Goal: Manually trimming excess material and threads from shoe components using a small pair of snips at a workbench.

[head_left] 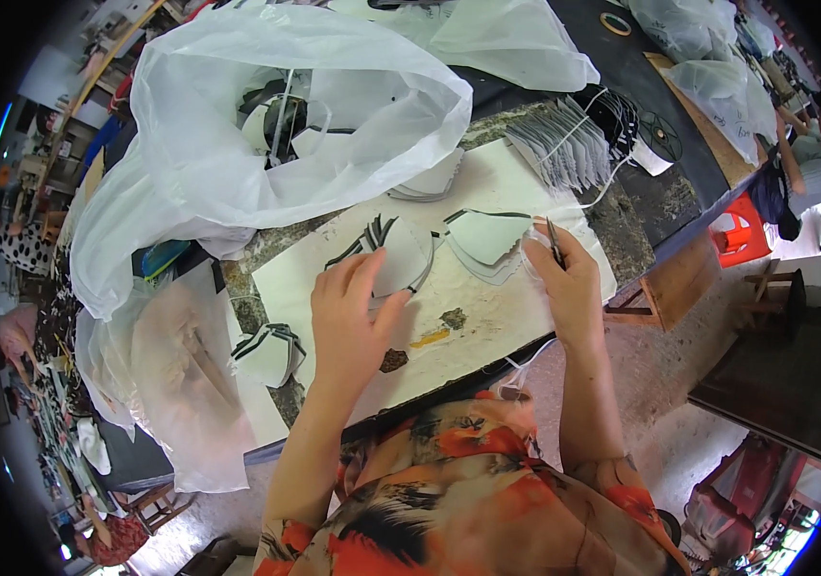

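Note:
My left hand (358, 302) curves round the left side of a stack of white curved panels (408, 261) with black edging, its thumb at the near edge and its fingers along the left. In my right hand (569, 283) is a slim dark pointed tool (555, 244) that looks like thread snips. The fingertips of that hand are by the right edge of another stack of white black-edged panels (489, 240). Both stacks lie on a pale worn board (487, 322). A small yellow strip (431, 338) lies nearer me. What is under my left palm is hidden.
A large translucent plastic bag (190, 86) gapes open at the back left, with panels inside. Grey layered pieces (559, 144) lie tied at the back right. More panels (269, 355) lie left of my arm. A red stool (742, 233) stands right of the table.

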Available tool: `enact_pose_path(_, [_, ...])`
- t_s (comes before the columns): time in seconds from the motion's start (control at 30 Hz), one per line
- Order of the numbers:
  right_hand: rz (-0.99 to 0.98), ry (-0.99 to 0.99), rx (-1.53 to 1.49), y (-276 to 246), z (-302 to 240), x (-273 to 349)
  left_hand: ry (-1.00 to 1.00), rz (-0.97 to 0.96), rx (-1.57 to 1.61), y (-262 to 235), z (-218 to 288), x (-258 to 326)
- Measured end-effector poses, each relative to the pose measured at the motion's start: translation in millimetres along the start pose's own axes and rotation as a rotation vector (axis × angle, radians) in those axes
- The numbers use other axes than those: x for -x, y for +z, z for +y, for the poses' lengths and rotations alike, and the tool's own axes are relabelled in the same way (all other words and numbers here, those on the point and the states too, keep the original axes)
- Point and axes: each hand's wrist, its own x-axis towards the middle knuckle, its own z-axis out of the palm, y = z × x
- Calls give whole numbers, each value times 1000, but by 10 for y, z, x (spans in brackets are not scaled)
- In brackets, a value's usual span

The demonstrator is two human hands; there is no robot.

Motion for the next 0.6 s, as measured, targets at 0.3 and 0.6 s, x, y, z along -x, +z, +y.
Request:
enact_pose_path(0.3, [400,-179,-4,-590,-231,248,-62,-127,73,-29,-162,-55])
enact_pose_path(0.6, [267,-921,144,-859,-387,791,-82,-51,310,-201,-308,1])
